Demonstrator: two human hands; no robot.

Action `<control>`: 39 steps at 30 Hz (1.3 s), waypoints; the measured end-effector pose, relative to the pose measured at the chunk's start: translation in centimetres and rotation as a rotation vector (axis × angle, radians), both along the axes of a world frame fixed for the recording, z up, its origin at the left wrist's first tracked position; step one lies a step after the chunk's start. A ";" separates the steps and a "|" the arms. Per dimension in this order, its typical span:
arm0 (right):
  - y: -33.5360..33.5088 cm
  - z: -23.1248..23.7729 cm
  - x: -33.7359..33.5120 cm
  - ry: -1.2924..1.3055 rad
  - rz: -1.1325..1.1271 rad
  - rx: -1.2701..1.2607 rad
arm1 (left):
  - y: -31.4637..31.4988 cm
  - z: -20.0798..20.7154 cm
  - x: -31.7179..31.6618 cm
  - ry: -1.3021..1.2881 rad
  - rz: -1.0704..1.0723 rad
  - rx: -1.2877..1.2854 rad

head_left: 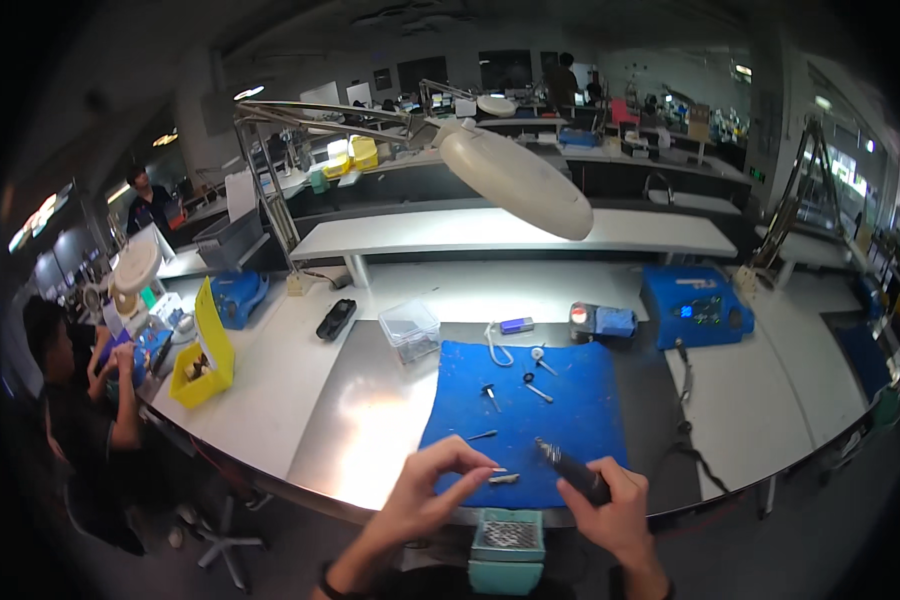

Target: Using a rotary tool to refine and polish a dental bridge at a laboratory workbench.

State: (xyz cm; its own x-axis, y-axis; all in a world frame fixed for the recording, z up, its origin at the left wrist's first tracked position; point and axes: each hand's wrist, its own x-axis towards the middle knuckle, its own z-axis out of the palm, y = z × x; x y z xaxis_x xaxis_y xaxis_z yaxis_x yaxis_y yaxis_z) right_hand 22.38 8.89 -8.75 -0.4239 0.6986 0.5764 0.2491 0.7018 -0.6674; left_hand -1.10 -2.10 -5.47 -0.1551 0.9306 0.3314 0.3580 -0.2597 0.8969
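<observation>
My right hand (612, 503) is wrapped round a dark rotary handpiece (576, 472), whose metal tip points up and left over the blue mat (570, 400). My left hand (438, 484) is closed in a pinch above the mat's near edge. A tiny pale sliver shows at its fingertips, too small to name. Just beside them, a small pale greenish piece (504, 479) is seen against the mat. Farther up the mat lie a dark-headed rotary bit (489, 394), another bit with a pale shank (538, 391), a white-headed bit (539, 356) and a thin stick (482, 434).
A teal box with a perforated top (510, 535) juts from the bench's near edge. Behind the mat stand a clear plastic box (410, 330) and a blue control unit (698, 308) with a cable. A lamp head (515, 180) hangs overhead. A person (80, 400) works at left beside a yellow bin (205, 365).
</observation>
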 end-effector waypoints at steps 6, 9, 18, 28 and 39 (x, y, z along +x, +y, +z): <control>0.7 -0.1 0.2 -0.305 0.129 -0.036 | 2.4 -3.4 0.6 -0.082 0.023 0.016; 1.1 0.0 0.0 -0.318 0.113 -0.099 | 2.6 -2.9 1.0 -0.018 -0.004 0.025; 0.8 0.5 -0.6 -0.341 0.091 -0.222 | 1.4 -3.7 0.6 -0.105 0.068 -0.024; 1.1 0.4 -0.4 -0.342 0.126 -0.200 | 1.4 -3.9 0.6 -0.137 0.043 -0.007; 1.1 0.5 -0.2 -0.390 0.133 -0.202 | 1.3 -3.8 0.6 -0.139 0.044 0.005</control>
